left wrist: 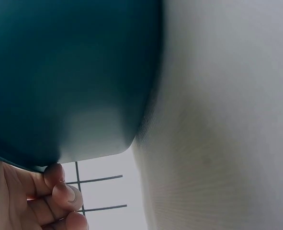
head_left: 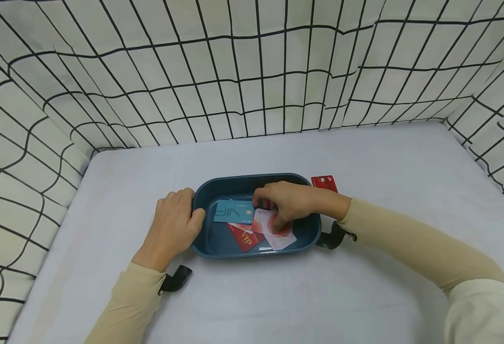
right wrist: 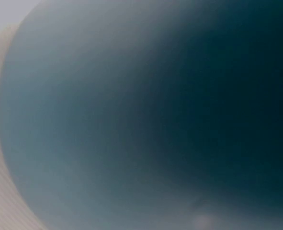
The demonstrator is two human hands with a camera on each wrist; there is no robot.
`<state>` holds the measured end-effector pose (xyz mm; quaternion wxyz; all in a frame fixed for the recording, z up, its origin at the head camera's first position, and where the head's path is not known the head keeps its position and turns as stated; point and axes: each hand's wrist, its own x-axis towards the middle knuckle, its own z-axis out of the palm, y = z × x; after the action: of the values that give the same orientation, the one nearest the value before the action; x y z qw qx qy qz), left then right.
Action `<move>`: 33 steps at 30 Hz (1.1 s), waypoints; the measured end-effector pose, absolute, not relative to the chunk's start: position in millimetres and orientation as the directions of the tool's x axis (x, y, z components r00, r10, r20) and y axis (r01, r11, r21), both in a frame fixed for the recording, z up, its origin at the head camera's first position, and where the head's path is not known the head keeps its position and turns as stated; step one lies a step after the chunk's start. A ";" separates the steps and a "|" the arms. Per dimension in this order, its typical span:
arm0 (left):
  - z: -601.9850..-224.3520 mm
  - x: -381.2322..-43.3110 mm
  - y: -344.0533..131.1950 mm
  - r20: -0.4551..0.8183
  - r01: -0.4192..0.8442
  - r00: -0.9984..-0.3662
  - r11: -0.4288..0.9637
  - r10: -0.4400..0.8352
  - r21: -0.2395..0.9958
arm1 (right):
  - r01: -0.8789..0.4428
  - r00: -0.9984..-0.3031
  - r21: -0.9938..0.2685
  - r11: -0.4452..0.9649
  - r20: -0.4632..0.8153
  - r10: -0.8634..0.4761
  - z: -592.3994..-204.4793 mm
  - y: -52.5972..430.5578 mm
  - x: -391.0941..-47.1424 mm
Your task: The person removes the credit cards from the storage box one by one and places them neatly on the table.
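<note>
Verify the count: one oblong tray (head_left: 211,239), two hands, at least four cards inside the tray and one red card (head_left: 324,182) outside it, just beyond the right end.

The tray is dark blue with rounded corners. Inside it, you have a blue card (head_left: 233,211) marked "VIP" left of centre, a red VIP card (head_left: 246,239) toward the near side, a pink card (head_left: 261,220) right of centre and a pale card (head_left: 282,241) partly beneath the pink one.

Your left hand (head_left: 172,224) grips the tray's left end, fingers curled at the rim. Your right hand (head_left: 292,203) is inside, fingers bent and thumb on the pink card; you cannot tell whether it pinches the card. The right wrist view is blurred.

The surface (head_left: 252,306) is white. Pale walls (head_left: 273,57) with black grid lines stand at far, left and right.
</note>
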<state>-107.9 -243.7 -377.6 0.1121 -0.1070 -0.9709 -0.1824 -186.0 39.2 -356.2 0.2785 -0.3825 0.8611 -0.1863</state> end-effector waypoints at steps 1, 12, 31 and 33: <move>-377.4 -107.9 -243.5 0.259 0.251 -0.951 0.910 0.168 0.330 | -0.554 -0.551 -0.535 0.638 -0.339 -0.763 -356.3 39.3 -186.0; -377.1 -107.9 -243.3 0.251 0.245 -0.954 0.911 0.165 0.332 | -0.508 -0.509 -0.572 0.644 -0.404 -0.760 -356.1 37.6 -186.9; -377.1 -108.0 -243.4 0.248 0.241 -0.955 0.908 0.160 0.341 | -0.548 -0.494 -0.583 0.600 -0.353 -0.795 -359.1 39.5 -186.7; -377.0 -108.0 -243.3 0.248 0.241 -0.955 0.908 0.160 0.343 | -0.541 -0.490 -0.595 0.594 -0.351 -0.798 -359.8 40.0 -187.4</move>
<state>-108.0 -243.3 -377.0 0.1077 -0.1034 -0.9708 -0.1879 -187.4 40.0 -359.8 0.3087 -0.3998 0.8376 -0.2079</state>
